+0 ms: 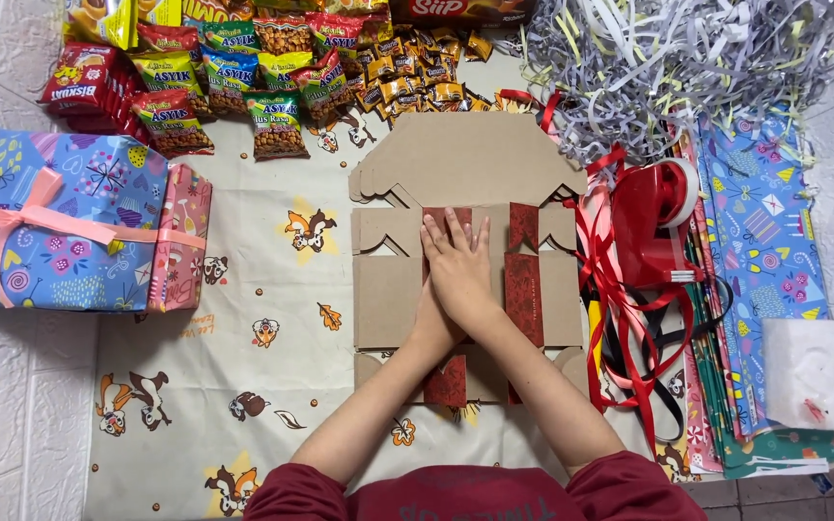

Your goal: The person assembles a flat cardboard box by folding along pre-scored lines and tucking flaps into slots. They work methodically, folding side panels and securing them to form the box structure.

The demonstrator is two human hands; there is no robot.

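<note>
Honestly, the risk here is the flat cardboard box blank (465, 164) sliding or creasing in the wrong spot. Both hands are stacked one over the other, flat and pressing down on the middle of it, gripping nothing; the right hand (458, 270) is on top, and the left hand (429, 323) is mostly hidden under it, so I can't tell exactly how its fingers lie. The blank sits on the cartoon-print cloth (243, 289), which could bunch up and let it skate sideways. The loose red ribbon (620, 299) and the red tape dispenser (656, 227) lie just beside its right edge, so a shove that way could snag a strand under a flap. The wrapped gift box (69, 222) is well apart.
</note>
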